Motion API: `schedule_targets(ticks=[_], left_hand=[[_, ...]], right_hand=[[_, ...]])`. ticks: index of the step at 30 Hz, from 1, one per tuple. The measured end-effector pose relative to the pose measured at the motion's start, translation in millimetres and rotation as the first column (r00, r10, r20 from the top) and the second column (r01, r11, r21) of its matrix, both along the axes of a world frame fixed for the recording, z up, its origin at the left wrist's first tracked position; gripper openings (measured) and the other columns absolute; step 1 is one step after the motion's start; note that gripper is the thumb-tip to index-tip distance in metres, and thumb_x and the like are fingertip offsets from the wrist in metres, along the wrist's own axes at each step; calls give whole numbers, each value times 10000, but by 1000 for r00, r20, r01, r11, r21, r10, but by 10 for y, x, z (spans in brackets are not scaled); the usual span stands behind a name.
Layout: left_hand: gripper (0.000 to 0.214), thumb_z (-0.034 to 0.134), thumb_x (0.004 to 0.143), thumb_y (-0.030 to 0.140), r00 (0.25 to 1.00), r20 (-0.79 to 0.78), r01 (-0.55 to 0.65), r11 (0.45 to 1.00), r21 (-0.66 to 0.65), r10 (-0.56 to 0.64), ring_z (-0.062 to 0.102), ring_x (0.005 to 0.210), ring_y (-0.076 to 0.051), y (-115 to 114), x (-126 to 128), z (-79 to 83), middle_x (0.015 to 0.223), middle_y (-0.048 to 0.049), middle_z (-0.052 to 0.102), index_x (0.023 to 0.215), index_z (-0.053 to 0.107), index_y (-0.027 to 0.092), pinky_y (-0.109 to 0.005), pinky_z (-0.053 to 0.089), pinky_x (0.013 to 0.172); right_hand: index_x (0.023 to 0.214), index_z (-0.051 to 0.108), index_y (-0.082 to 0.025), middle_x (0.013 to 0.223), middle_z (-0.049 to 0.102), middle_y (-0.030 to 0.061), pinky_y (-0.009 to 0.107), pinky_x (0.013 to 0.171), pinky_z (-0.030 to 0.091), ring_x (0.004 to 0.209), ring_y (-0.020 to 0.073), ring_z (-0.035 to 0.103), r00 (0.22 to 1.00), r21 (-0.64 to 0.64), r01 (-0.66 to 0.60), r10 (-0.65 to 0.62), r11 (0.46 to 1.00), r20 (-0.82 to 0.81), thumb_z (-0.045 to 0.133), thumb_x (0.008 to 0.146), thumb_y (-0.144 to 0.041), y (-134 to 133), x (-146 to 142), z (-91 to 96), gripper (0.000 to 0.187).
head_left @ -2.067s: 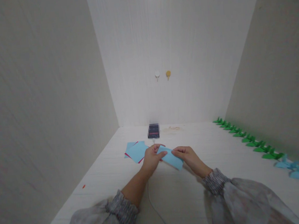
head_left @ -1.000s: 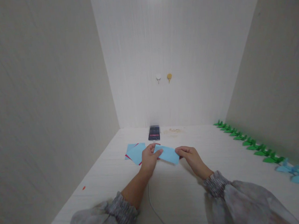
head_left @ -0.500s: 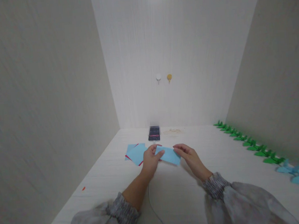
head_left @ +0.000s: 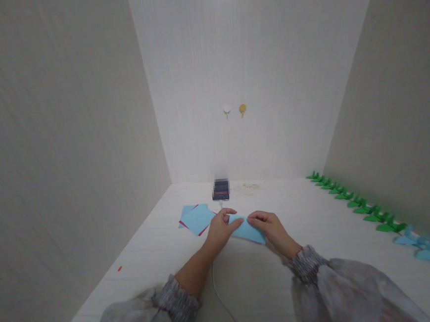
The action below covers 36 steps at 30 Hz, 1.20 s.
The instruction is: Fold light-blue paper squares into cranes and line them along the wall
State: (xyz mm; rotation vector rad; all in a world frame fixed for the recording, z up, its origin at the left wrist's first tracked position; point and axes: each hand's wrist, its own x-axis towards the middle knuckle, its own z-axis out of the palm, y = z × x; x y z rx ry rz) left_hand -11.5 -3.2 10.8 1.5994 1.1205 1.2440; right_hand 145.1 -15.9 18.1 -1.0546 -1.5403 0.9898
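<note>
A folded light blue paper (head_left: 247,229) lies low over the white table (head_left: 133,256), held between both hands. My left hand (head_left: 220,228) pinches its left end, fingers closed on it. My right hand (head_left: 268,227) grips the right end from above, fingers curled onto the paper. A small stack of blue and red paper sheets (head_left: 196,218) lies just to the left of my left hand.
A dark phone (head_left: 220,189) stands at the back of the table, its white cable (head_left: 220,299) running toward me. A row of folded green paper figures (head_left: 355,202) lines the right wall, with blue ones (head_left: 423,249) nearer. Two wall hooks (head_left: 235,110) hang above.
Both hands have drawn closer together on the blue paper, which now looks narrower and sits slightly lower. The view has shifted a little.
</note>
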Motion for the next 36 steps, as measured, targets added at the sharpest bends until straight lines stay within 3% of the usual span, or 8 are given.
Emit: schedule_targets(ticks=[2,5,8,17,24,36], left_hand=[[357,587,583,391,998,-56,-17,999,38,19,385,460,-61,1,-8,4,509,58,449,842,549,148,-180,299,450],[283,563,607,369,993,-110,47,997,67,-40,492,598,-106,-9,-17,22,657,-1,581,776,598,144,-217,366,578],[231,544,622,344,980,-190,80,995,66,-66,534,684,-142,-26,-23,47,701,-25,620,700,624,142,-243,384,660],[205,515,624,278,960,-278,60,997,52,-44,554,661,-144,-74,-7,132,675,-36,634,681,632,119,-235,407,647],[209,509,616,275,953,-303,28,998,63,-7,551,623,-140,-65,4,118,663,-36,634,691,637,127,-228,410,594],[238,514,617,309,958,-283,-26,997,72,45,537,569,-131,83,-104,-17,627,-41,624,697,633,119,-216,383,539]], right_hand=[[636,599,-141,524,504,-23,203,468,301,494,88,412,1000,-14,-5,5,1000,18,542,639,-316,7,-6,-22,184],[634,596,-136,518,500,-22,199,461,300,488,86,408,997,-29,-18,21,999,79,532,638,-303,15,-16,-55,179],[624,596,-136,532,513,-17,196,468,310,509,93,427,985,9,-23,21,1000,170,511,648,-292,8,-21,-62,179],[634,614,-141,600,583,8,202,544,365,591,123,506,929,156,-30,-30,987,369,442,688,-252,-58,-32,40,212],[663,634,-158,649,623,24,225,598,384,642,149,543,919,215,-26,-61,976,389,442,691,-260,-58,-21,44,219],[625,653,-178,617,630,25,257,599,381,612,171,544,916,219,98,-174,971,360,456,648,-250,-8,25,73,211]])
